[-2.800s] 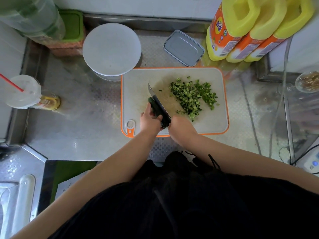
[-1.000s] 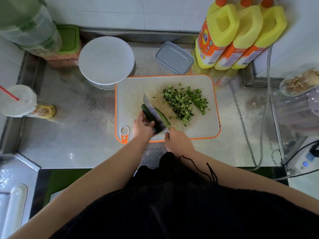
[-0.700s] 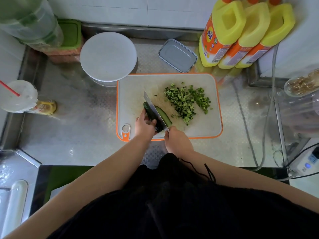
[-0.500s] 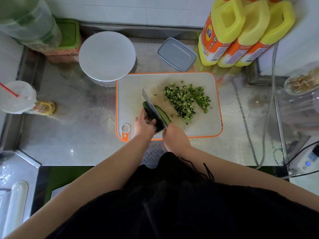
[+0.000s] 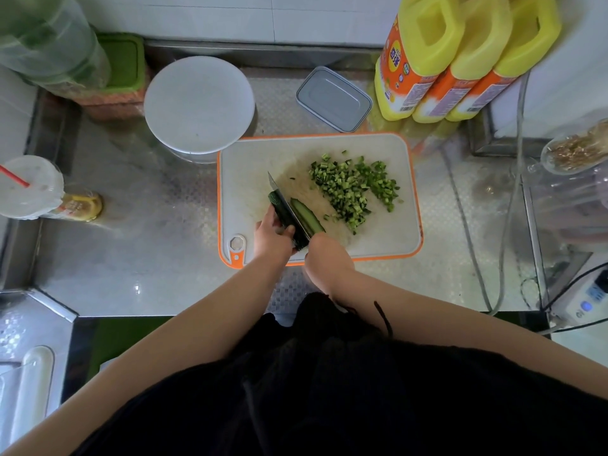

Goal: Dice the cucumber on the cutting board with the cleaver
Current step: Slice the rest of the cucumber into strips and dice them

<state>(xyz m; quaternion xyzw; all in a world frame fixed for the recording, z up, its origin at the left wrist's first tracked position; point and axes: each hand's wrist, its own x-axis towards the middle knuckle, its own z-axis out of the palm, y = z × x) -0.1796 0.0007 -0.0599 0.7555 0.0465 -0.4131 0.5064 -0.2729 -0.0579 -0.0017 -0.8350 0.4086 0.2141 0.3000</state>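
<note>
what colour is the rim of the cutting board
Orange, running around the white cutting board, with an orange tab at its near-left corner. The head view, the only one, shows it clearly.

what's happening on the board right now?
A person is cutting cucumber on the orange-rimmed cutting board. The right hand holds the cleaver, its blade set lengthwise between a dark cucumber piece and a strip already split off on its right. The left hand holds the dark piece in place. A pile of diced cucumber lies further right on the board. So dicing is partly done; the long pieces are not yet diced.
</note>
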